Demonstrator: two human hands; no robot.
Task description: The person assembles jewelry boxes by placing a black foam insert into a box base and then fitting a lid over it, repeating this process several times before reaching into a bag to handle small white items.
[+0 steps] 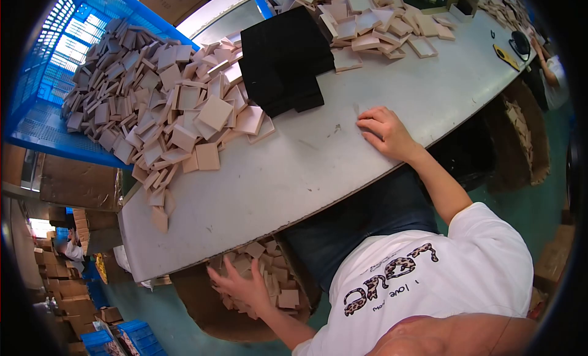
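Observation:
My left hand (pixel 244 287) is below the table's front edge, above a cardboard box (pixel 188 293) of pale square trays (pixel 286 298). Its fingers are spread and I see nothing in them. My right hand (pixel 387 134) rests on the grey tabletop (pixel 288 172) near the front edge, fingers slightly bent, thumb apart, no object visible in it. Beyond it lies a stack of folded black cloth-like material (pixel 285 56). A large heap of the same shallow, pale pinkish trays (pixel 214 114) spreads over the table to the left of that stack.
A blue plastic crate (pixel 52 132) lies tipped at the left, trays spilling from it. Another heap of trays (pixel 367 28) sits at the back. A yellow tool (pixel 506 57) and a black object (pixel 520 45) lie far right, beside another person's arm (pixel 544 62).

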